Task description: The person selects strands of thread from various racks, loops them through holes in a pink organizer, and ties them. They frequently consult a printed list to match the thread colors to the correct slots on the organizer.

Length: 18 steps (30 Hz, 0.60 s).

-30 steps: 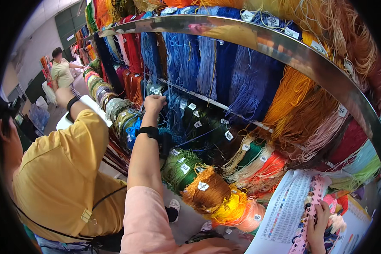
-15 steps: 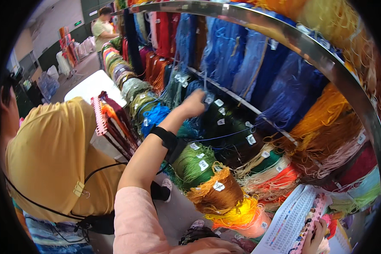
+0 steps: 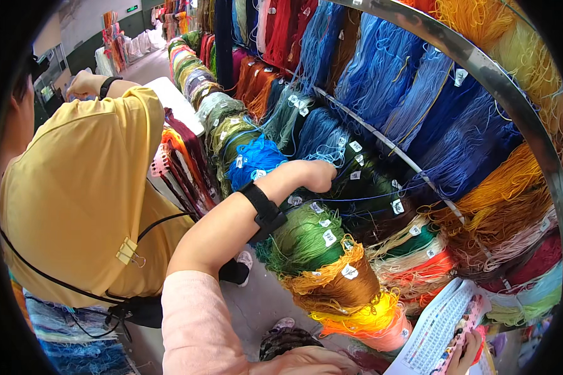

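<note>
My left hand (image 3: 314,175), on a pink-sleeved arm with a black wristband (image 3: 264,212), reaches into the hanging yarn skeins. Its fingers are curled on a thin blue thread (image 3: 363,199) that runs right across dark green skeins (image 3: 363,212). A bright blue skein (image 3: 256,157) hangs just left of the hand, and green skeins (image 3: 303,240) hang below it. At the lower right edge my right hand (image 3: 464,354) grips a printed colour chart card (image 3: 436,331) with thread samples along its side.
A person in a yellow shirt (image 3: 87,187) stands close on my left, holding a white board (image 3: 176,103). Blue, orange and red skeins hang from a curved metal rail (image 3: 481,69). Orange and brown skeins (image 3: 350,287) bulge low. An aisle (image 3: 141,62) runs back behind.
The view has swung down and closer to the rack. My left hand has come lower and to the right, drawing the blue thread along. The chart card stays in my right hand.
</note>
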Tool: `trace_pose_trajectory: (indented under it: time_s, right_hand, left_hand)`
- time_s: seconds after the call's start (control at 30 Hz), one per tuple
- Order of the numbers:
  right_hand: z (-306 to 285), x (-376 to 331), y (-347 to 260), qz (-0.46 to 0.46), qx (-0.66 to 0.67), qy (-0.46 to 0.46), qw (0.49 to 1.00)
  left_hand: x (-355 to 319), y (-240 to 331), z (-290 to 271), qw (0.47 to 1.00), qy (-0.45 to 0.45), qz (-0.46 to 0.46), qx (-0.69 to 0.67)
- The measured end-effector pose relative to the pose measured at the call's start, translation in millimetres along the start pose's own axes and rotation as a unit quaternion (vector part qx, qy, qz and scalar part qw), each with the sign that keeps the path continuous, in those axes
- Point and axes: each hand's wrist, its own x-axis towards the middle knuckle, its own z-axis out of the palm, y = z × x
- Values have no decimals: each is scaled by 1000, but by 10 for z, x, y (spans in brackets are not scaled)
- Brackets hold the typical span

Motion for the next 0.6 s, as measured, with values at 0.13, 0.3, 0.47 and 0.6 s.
trace_pose_trajectory:
  time_s: [0.13,0.3,0.47,0.6]
  right_hand:
    - [17,-19,1,8,0,-2,1000]
    - [44,-2,11,8,8,-4,1000]
    - [46,82,8,12,18,-8,1000]
    - [47,112,59,34,27,-10,999]
  left_hand:
    - [111,-262,-28,993,118,-21,13]
    - [449,-555,-206,923,375,-76,-51]
    - [642,-603,-420,922,372,-102,-19]
    - [607,-704,-586,930,318,-65,-171]
